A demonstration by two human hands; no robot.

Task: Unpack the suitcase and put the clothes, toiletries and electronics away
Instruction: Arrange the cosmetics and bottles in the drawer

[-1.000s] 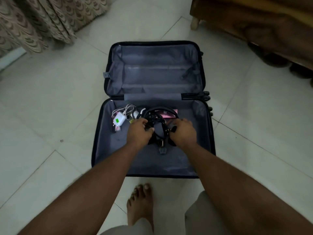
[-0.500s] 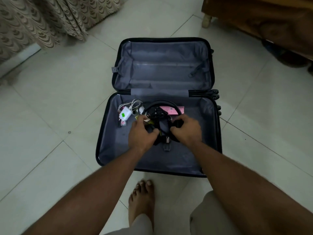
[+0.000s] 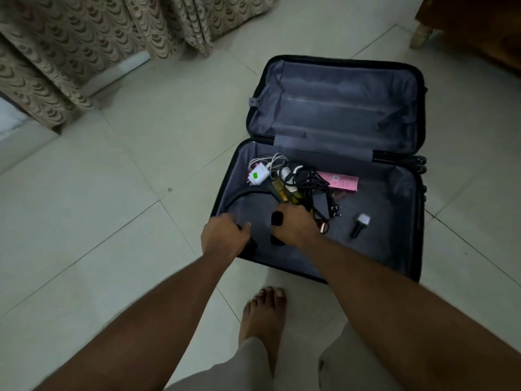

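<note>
An open dark suitcase (image 3: 406, 249) with grey lining lies on the tiled floor. My left hand (image 3: 224, 238) and my right hand (image 3: 296, 225) each grip one ear cup of black headphones (image 3: 245, 193), whose band arches over the near-left corner of the case. Behind them lie a white charger (image 3: 259, 174) with a green sticker, tangled black cables (image 3: 303, 179), a pink box (image 3: 339, 180), a yellowish bottle (image 3: 284, 194) and a small black torch-like item (image 3: 359, 225). The far half of the case holds nothing visible.
Patterned curtains (image 3: 84, 52) hang at the upper left. A wooden furniture leg (image 3: 421, 36) stands at the upper right. My bare foot (image 3: 263, 320) is on the tiles just in front of the suitcase.
Both hands have pulled the headphones off the pile toward the near-left corner of the case, uncovering the cables, plug and small black item. The camera view has swung left.
</note>
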